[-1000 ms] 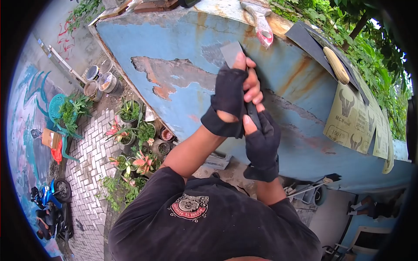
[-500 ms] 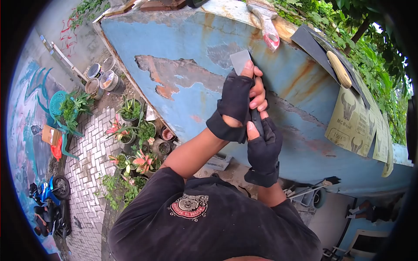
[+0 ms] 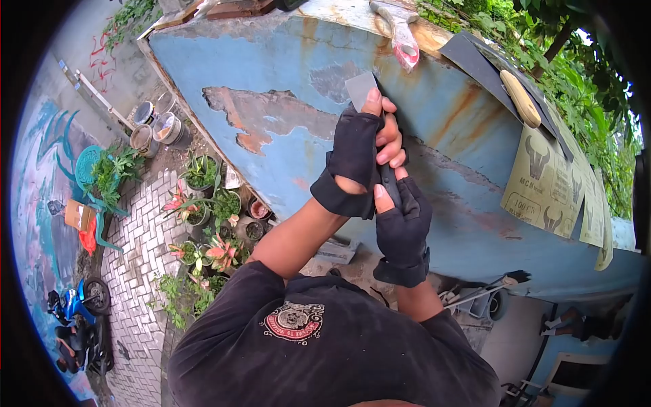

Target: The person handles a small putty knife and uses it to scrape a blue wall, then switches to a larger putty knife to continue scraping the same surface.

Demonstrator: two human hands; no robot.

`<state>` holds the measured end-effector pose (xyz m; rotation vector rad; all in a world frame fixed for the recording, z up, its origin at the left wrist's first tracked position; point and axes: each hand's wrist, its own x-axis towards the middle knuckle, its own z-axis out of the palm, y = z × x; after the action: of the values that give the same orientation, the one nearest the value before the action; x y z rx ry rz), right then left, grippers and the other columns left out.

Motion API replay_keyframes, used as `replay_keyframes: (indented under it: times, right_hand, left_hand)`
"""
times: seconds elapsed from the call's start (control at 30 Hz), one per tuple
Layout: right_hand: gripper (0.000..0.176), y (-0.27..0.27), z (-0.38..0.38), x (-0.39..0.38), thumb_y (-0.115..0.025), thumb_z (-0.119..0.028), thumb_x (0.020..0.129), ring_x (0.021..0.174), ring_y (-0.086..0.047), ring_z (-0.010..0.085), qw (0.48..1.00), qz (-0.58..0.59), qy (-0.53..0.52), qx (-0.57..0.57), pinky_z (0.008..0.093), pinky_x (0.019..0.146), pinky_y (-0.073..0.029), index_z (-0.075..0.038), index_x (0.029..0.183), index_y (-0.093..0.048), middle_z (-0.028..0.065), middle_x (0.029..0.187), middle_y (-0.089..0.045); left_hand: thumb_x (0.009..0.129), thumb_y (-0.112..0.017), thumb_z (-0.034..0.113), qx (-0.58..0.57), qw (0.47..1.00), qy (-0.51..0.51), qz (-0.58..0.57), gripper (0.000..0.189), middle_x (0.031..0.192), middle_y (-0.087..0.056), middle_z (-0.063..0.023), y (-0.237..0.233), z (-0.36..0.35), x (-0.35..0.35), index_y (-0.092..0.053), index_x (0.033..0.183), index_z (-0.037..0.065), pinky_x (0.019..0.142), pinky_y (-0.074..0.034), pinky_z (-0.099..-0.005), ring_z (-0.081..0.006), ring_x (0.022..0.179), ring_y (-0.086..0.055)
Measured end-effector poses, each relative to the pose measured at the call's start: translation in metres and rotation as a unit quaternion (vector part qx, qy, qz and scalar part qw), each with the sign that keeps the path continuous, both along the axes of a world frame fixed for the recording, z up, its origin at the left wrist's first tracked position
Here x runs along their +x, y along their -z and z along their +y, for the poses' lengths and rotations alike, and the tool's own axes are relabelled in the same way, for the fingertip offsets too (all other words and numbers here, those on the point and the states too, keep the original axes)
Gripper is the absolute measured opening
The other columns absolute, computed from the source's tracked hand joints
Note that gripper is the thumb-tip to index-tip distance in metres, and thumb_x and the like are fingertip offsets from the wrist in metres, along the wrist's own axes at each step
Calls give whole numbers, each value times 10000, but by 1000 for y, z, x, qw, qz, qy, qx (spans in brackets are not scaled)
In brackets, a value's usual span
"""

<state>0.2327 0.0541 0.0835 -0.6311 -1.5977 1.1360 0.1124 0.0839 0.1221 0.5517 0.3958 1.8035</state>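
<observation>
Gripping 1 scraper (image 3: 359, 89) in the curled left hand (image 3: 363, 146), clasping its handle (image 3: 390, 182) in the closed right hand (image 3: 403, 224) just below; perhaps touching the blue wall (image 3: 271, 61) beyond.

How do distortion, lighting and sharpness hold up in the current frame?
Head view: strong fisheye, black corners, the motorbike turned sideways near the left edge; head view: diffuse daylight, only soft shading on the blue wall beside the hands; head view: the sandpaper's larger print legible, the scraper blade without obvious motion blur.
</observation>
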Motion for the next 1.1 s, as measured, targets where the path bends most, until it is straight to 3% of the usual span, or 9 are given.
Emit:
replay_keyframes:
  times: [0.2, 0.27, 0.3, 0.4, 0.47, 0.8, 0.9, 1.0, 1.1]
  right_hand:
    - [354, -3, 5, 1, -618, -83, 893, 808, -598, 104, 996, -54, 6, 70, 265, 730, -493, 110, 1186, -570, 84, 908, -670]
    - [323, -12, -2, -10, -615, -88, 893, 818, -605, 117, 998, 40, 6, -46, 273, 738, -494, 102, 1152, -584, 91, 913, -673]
    - [321, -16, 1, 5, -607, -82, 899, 852, -600, 117, 995, -89, -4, 50, 275, 756, -493, 96, 1165, -582, 96, 956, -677]
    - [344, -2, -6, 1, -604, -77, 903, 869, -602, 119, 999, 39, -8, -10, 275, 771, -493, 99, 1197, -572, 113, 981, -681]
    - [379, -3, -3, 3, -601, -71, 908, 882, -599, 115, 999, -22, 3, 38, 277, 784, -493, 97, 1244, -552, 101, 1002, -680]
    - [411, 1, -2, 7, -627, -71, 899, 880, -581, 90, 999, 12, 2, -41, 244, 792, -487, 117, 1253, -539, 88, 1002, -671]
    - [406, 1, 2, 9, -632, -70, 894, 885, -585, 95, 999, -2, 3, 32, 252, 792, -489, 112, 1246, -545, 93, 1005, -671]
    - [404, -10, 1, 6, -634, -66, 891, 894, -595, 108, 999, 10, -8, -52, 264, 794, -492, 109, 1244, -547, 106, 1003, -672]
    - [392, -1, -4, 9, -617, -58, 896, 896, -587, 105, 1000, 2, 12, 20, 262, 790, -491, 106, 1245, -547, 90, 1004, -666]
  left_hand:
    - [1008, -455, 443, -16, 999, -31, 4, 321, 567, -321, 37, -9, 1, -1, -492, 965, 127, 421, -363, -282, -96, 403, -327]
    - [1010, -453, 438, 22, 999, -23, -9, 315, 571, -317, 39, -10, -1, -4, -493, 960, 129, 423, -359, -280, -93, 416, -328]
    - [1006, -461, 443, 4, 1000, -4, -1, 337, 577, -319, 30, -9, -5, -3, -471, 954, 110, 433, -367, -279, -91, 431, -336]
    - [1009, -464, 427, -15, 1000, 12, -3, 345, 583, -320, 21, -4, -8, 0, -447, 947, 88, 448, -367, -277, -86, 444, -340]
    - [1008, -469, 419, 5, 1000, -5, -17, 338, 575, -312, 20, -9, -7, 2, -450, 947, 87, 447, -366, -279, -89, 427, -324]
    - [1018, -450, 412, 3, 1000, 0, 1, 311, 563, -314, 31, 1, -3, 7, -485, 950, 110, 438, -360, -281, -97, 411, -330]
    - [1018, -445, 419, -31, 999, 10, -7, 311, 560, -312, 37, -7, -6, 9, -489, 949, 119, 439, -360, -269, -89, 417, -337]
    - [1017, -450, 415, 16, 999, 5, -33, 306, 562, -310, 37, -8, 0, 3, -491, 952, 119, 444, -363, -268, -90, 417, -337]
    - [1019, -444, 413, 1, 1000, 22, -5, 307, 567, -312, 37, -2, -5, 7, -489, 953, 117, 451, -364, -261, -84, 424, -340]
